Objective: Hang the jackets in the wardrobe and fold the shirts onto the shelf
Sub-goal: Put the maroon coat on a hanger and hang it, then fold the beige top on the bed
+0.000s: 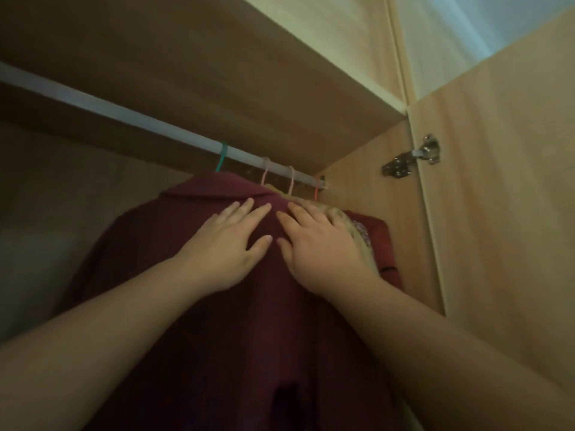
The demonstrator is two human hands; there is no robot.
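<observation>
Hem of the maroon jacket (249,353) is cut off; left hand (217,250) and right hand (323,247) press it flat-fingered.

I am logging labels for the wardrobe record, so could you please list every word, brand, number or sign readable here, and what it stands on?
No text can be read anywhere.
Maroon jacket under the left hand and right hand: no label shows.
Metal hinge: no legible marking.
Pale garment: pinkish pattern, too blurred to tell if it is lettering.
</observation>
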